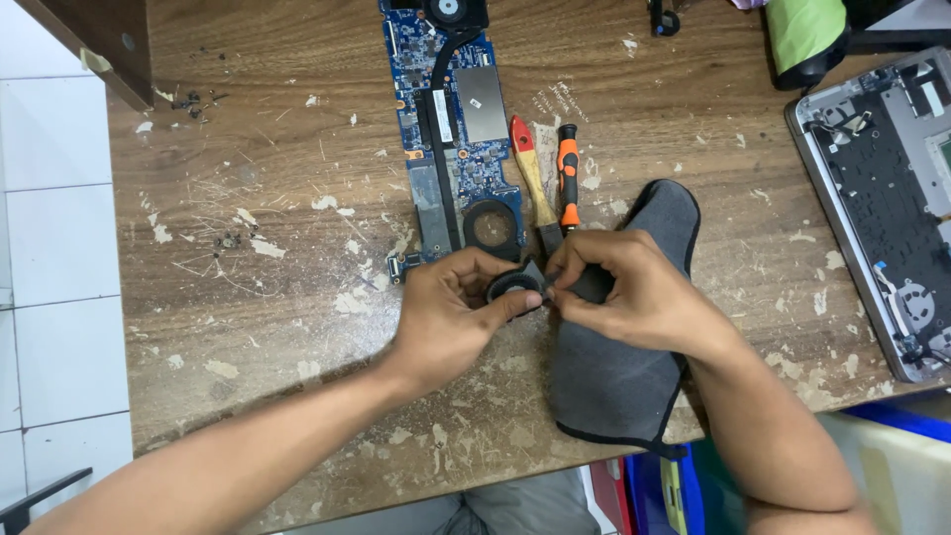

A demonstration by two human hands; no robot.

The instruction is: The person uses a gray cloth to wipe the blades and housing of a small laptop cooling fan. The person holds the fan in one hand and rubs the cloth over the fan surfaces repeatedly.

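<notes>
My left hand (451,307) holds a small black round cooling fan (515,284) just above the worn wooden table (248,277). My right hand (624,282) pinches the fan's right edge together with a fold of a grey cloth (619,381) that lies under it. A blue laptop circuit board (458,139) lies right behind the hands, with a round empty fan cut-out (492,226) at its near end. A wooden-handled brush (532,178) and an orange-and-black screwdriver (568,183) lie side by side between the board and the cloth.
An opened grey laptop base (887,198) sits at the right table edge. A green-and-black object (804,40) lies at the back right. Small screws (193,101) are scattered at the back left. White tiled floor (50,248) lies to the left; blue bins (892,466) stand below right.
</notes>
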